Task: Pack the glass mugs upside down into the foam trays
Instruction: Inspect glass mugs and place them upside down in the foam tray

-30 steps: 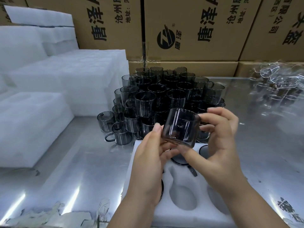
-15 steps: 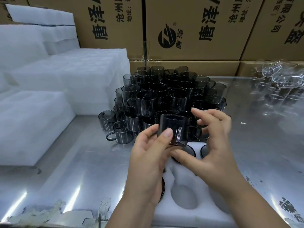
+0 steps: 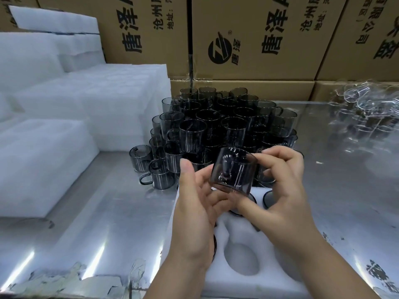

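Right hand (image 3: 285,190) grips the smoked-glass mug (image 3: 234,171), tilted base-up, by its wall; left hand (image 3: 194,203), fingers loose, props it above the foam tray (image 3: 237,285). Likely light, stiff, slick, breakable (hold the wall, spare the handle).

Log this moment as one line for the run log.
right grip: pinches glass mug | left grip: fingers at mug's lower rim | mug: tilted above foam tray | near pocket: empty
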